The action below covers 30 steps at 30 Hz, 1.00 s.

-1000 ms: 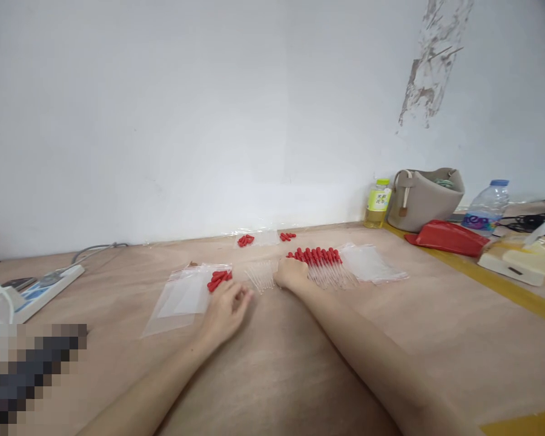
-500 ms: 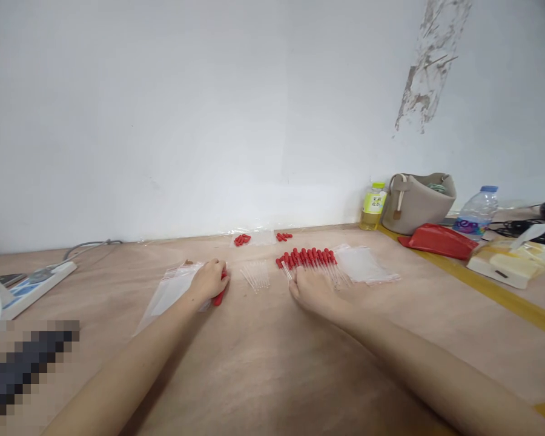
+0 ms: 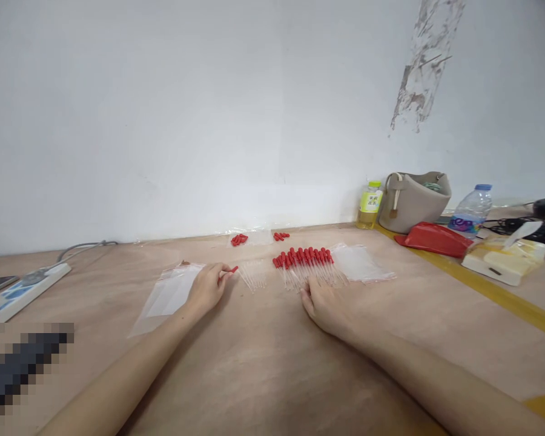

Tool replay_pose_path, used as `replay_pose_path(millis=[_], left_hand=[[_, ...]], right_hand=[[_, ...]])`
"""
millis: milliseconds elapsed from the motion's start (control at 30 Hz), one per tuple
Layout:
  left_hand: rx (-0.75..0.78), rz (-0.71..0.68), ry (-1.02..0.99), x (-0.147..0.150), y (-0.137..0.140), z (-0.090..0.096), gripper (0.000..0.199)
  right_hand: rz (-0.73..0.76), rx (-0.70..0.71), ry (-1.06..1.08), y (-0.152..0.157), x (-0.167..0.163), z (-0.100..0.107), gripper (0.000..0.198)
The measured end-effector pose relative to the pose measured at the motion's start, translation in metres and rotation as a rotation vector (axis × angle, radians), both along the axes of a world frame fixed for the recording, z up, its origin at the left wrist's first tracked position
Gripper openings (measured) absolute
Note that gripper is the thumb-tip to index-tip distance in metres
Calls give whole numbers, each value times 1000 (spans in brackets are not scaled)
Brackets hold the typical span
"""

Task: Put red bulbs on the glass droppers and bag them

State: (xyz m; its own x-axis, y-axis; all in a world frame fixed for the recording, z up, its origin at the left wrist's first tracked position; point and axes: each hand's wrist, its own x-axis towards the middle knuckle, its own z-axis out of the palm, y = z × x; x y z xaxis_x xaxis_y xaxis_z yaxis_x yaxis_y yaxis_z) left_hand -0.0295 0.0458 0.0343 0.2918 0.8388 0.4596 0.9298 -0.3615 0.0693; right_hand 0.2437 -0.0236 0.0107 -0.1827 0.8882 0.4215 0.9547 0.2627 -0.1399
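Between the thumb and fingers of my left hand [image 3: 208,289] is a red dropper bulb [image 3: 232,269], its end sticking out to the right. Beside it lies a fan of bare clear dropper tubes [image 3: 253,275]. My right hand [image 3: 324,303] rests low on the table with thumb and forefinger slightly apart and nothing visible in it. Its fingertips are at the lower ends of a row of droppers with red bulbs [image 3: 304,257], set side by side. Loose red bulbs [image 3: 238,240] lie at the back, with a second small group [image 3: 280,236] to their right.
Clear zip bags lie at left [image 3: 168,300] and right [image 3: 361,263]. A power strip [image 3: 31,290] stands far left. At right are a tea bottle [image 3: 369,206], a grey bag [image 3: 413,203], a red pouch [image 3: 436,240], a water bottle [image 3: 472,211] and a tissue pack [image 3: 504,260].
My left hand has turned, and the red bulb in it now points right toward the bare tubes. My right hand has drawn back toward me and right, uncovering the droppers' tubes.
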Motion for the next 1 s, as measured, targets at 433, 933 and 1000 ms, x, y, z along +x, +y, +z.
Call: replay_pose_path(millis=[433, 933, 1000], left_hand=[[-250, -382, -257, 33, -54, -23, 17], [-278, -380, -606, 44, -60, -29, 16], [-321, -403, -635, 45, -58, -32, 20]], right_hand=[[514, 40, 232, 2, -7, -16, 22], [511, 39, 344, 5, -29, -10, 15], [523, 29, 322, 4, -28, -10, 15]])
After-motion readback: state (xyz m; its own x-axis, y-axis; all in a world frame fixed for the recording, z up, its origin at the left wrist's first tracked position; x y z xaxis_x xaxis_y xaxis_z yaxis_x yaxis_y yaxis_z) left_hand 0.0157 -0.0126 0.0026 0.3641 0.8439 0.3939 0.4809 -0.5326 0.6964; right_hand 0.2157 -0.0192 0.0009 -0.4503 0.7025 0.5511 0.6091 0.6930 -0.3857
